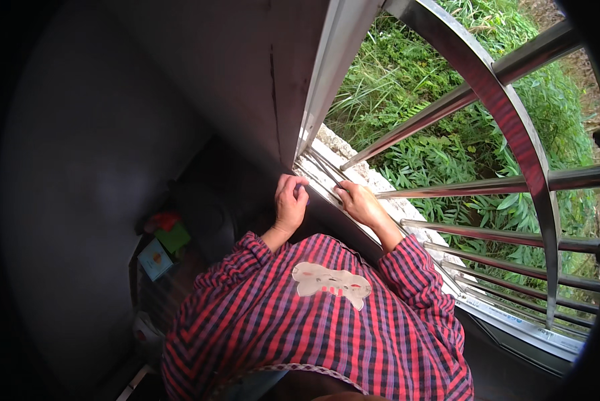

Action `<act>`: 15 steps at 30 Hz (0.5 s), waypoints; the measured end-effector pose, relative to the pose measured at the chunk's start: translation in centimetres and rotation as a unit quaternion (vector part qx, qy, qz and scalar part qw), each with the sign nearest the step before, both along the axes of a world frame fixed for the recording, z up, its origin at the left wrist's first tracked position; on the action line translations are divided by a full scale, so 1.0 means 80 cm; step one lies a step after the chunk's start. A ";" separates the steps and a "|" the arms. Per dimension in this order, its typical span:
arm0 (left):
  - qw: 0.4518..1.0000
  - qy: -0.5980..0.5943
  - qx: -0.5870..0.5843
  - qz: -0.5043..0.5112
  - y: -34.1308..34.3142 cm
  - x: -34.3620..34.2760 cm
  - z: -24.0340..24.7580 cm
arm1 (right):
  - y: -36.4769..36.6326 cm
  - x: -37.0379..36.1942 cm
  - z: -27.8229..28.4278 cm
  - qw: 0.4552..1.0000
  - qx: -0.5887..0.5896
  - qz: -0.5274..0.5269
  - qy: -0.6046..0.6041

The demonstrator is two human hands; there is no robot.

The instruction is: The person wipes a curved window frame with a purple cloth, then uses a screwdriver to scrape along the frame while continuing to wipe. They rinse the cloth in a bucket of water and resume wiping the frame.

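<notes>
My left hand (290,206) is closed at the inner edge of the window sill, by the corner where the wall meets the frame. A small bit of dark blue or purple shows between its fingers; I cannot make out what it is. On the sill, my right hand (363,204) has its fingers closed over the window track (321,175). A thin dark strip runs from its fingertips toward the corner, and whether it is a held stick or part of the track is unclear. Both forearms wear red and black checked sleeves.
Curved metal window bars (514,120) stand outside to the right, with green plants (440,140) beyond them. The white window frame (330,63) rises ahead beside a grey wall (240,80). At lower left, in shadow, lie a light blue card or booklet (154,259) and a green item (173,237).
</notes>
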State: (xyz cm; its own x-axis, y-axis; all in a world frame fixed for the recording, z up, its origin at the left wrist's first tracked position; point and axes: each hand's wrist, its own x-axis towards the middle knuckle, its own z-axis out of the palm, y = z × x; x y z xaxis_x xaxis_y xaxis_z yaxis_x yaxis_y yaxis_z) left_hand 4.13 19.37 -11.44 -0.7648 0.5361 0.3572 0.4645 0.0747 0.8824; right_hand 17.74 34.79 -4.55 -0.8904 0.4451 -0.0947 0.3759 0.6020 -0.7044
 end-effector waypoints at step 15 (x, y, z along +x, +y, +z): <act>1.000 0.006 -0.001 0.006 0.001 -0.013 -0.018 | -0.043 0.038 -0.033 0.790 -0.571 -0.133 0.181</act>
State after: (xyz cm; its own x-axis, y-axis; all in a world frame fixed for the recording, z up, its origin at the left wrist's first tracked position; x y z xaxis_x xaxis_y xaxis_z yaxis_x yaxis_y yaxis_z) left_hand 3.11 19.47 -12.90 -0.7671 0.5270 0.3659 0.4747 0.0826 0.8762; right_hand 20.77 31.38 -7.18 -0.8404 0.4293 -0.3309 0.0323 -0.5698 -0.8211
